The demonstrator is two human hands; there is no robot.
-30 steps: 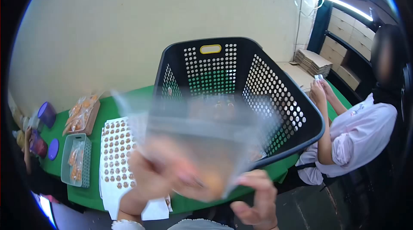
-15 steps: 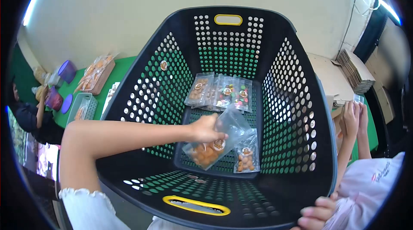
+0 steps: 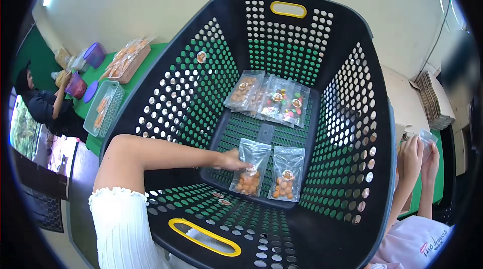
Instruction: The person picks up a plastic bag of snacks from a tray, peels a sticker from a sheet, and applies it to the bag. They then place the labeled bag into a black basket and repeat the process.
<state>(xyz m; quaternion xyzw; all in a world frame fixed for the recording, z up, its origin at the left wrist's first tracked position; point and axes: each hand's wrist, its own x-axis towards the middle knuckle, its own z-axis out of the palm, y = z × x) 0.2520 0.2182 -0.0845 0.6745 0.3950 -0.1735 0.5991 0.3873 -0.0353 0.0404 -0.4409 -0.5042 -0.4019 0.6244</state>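
Note:
A deep black perforated basket [image 3: 347, 168] with yellow-edged handles fills the middle of the view. My left hand [image 3: 232, 160] reaches into it from the left, closed on the left side of a transparent snack pouch [image 3: 247, 183] holding round orange-brown pieces. That pouch stands near the basket's bottom at its near end. Right beside it leans a similar pouch [image 3: 286, 186] with a round label. Farther back, a row of pouches overlaps: brown snacks [image 3: 243, 90] on the left, colourful candies [image 3: 297, 103] on the right. My right hand is out of view.
To the right, a co-worker's hands [image 3: 420, 156] hold a small transparent pouch near stacked flat cardboard [image 3: 433, 103]. At left, a green table [image 3: 128, 90] bears a green plastic basket [image 3: 106, 118], a tray of packed snacks [image 3: 133, 58] and purple tubs [image 3: 94, 55]; another person [image 3: 43, 100] stands there.
My left hand has lowered the pouch, which was tilted, to a more upright position beside the other one. The view has shifted, and my right hand's fingers have left the basket's near right rim.

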